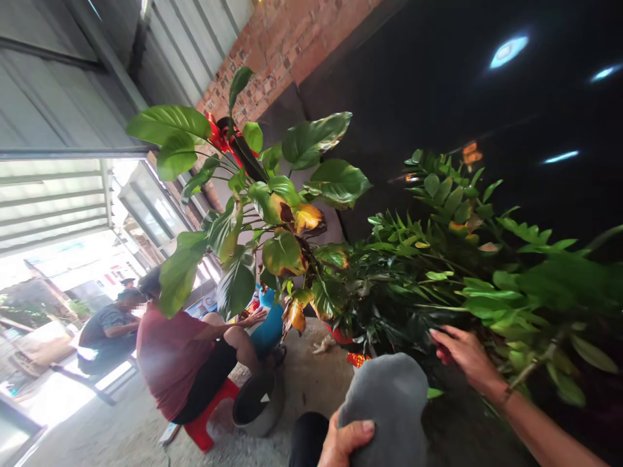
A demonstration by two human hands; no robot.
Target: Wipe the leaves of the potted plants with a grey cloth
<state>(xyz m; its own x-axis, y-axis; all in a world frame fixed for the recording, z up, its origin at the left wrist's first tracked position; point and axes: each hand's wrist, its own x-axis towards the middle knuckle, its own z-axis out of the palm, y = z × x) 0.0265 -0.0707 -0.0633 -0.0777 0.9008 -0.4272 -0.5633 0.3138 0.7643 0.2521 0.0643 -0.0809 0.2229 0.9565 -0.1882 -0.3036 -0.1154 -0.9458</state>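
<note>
My left hand (343, 441) grips a grey, flat, rounded object (389, 408) low in the view, thumb lying over its near face. I cannot tell what it is made of. To the right, my right hand (464, 360) reaches in front of dark green foliage (403, 318), its fingers drawn together in a pinch. What sits between those fingertips, if anything, is too small to make out. Leafy stems of a bushy plant (516, 292) surround that hand. Left of it stands a broad-leaved plant (282, 253), several of its leaves yellowed and browned.
A person in a red shirt (170, 363) sits on a red stool (209, 415) at left, beside a dark bucket (257, 402). Another person (104, 331) sits farther back. A glossy black panel (438, 78) rises behind the plants. My dark-clothed knee (309, 438) shows below.
</note>
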